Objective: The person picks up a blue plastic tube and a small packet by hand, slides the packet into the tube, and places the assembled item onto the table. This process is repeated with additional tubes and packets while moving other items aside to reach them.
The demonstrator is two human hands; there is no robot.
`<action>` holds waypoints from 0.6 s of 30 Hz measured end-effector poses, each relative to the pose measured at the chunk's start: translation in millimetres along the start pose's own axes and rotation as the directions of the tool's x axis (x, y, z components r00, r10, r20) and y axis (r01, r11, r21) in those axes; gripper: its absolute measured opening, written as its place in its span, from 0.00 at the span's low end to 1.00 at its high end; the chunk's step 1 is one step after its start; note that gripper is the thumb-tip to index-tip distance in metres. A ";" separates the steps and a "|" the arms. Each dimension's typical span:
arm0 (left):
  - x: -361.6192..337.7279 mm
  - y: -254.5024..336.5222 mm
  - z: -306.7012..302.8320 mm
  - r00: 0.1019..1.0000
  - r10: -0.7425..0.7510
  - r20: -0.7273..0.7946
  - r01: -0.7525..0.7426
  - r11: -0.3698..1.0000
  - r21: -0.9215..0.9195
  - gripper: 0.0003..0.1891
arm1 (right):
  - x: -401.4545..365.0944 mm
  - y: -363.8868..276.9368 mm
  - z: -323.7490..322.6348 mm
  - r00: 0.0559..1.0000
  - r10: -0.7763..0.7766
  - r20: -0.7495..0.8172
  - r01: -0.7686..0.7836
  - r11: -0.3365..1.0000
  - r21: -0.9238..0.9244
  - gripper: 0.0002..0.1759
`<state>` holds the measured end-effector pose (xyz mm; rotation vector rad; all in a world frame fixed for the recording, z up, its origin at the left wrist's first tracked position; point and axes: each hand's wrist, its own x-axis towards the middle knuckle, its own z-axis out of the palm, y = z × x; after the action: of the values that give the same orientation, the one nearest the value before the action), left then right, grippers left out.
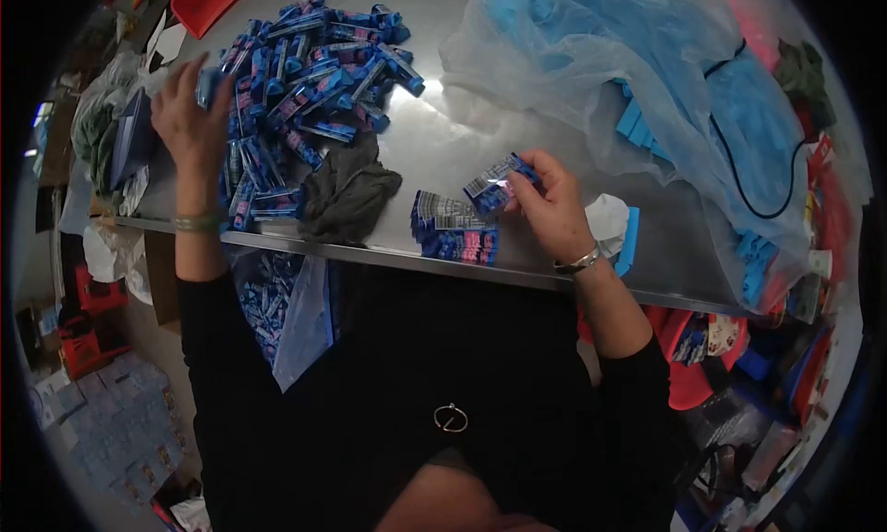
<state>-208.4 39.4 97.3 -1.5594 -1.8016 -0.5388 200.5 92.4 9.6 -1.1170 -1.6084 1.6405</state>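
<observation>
My right hand [552, 206] pinches a few blue printed wrappers [500, 183] over the metal table. Below them, a fanned stack of similar wrappers [453, 225] lies at the table's front edge. At the left, my left hand [191, 114] is raised beside the heap, slightly blurred, with a small blue item [209, 87] between thumb and fingers. The heap of blue wrapped sticks [314, 79] spreads over the table's left part. A dark grey cloth [351, 188] lies between heap and stack.
The metal table [430, 130] carries a large clear bag with light blue pieces [637, 61] at the right. A white wad [607, 223] and a blue piece [632, 241] lie by my right wrist. Below the table edge hangs an open bag of blue sticks [268, 301].
</observation>
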 end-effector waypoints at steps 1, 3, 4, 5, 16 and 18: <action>-2.0 37.7 -7.8 1.000 0.024 0.021 -0.021 0.992 -0.122 0.23 | 1.7 -0.8 3.1 1.000 0.003 -0.008 -0.003 1.000 -0.002 0.09; -34.9 107.8 -4.4 0.940 -0.089 0.329 0.308 0.638 -0.706 0.23 | 3.4 -1.9 8.1 0.984 -0.167 -0.055 0.162 0.983 -0.081 0.09; -48.4 143.4 -8.7 0.882 -0.069 0.466 0.445 0.446 -0.776 0.21 | 2.4 -8.6 9.7 0.985 -0.162 -0.053 0.157 0.984 -0.088 0.09; -59.2 172.6 -11.2 0.811 -0.017 0.585 0.572 0.236 -0.786 0.20 | 1.3 -20.6 10.5 0.996 -0.086 -0.010 0.086 0.996 0.000 0.09; -95.7 220.9 -1.1 0.618 0.114 0.778 0.784 -0.027 -0.620 0.03 | 30.9 -23.8 -120.9 0.930 -0.334 0.153 0.170 0.021 -0.985 0.20; -100.8 221.4 -0.7 0.602 0.123 0.789 0.795 -0.003 -0.607 0.04 | 38.9 -2.6 -159.6 0.907 -0.332 0.260 0.221 -0.152 -0.963 0.21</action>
<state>11.9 12.5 -2.5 -2.2416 -2.7182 -2.1895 319.1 205.7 18.0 -1.1608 -2.8170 -0.3595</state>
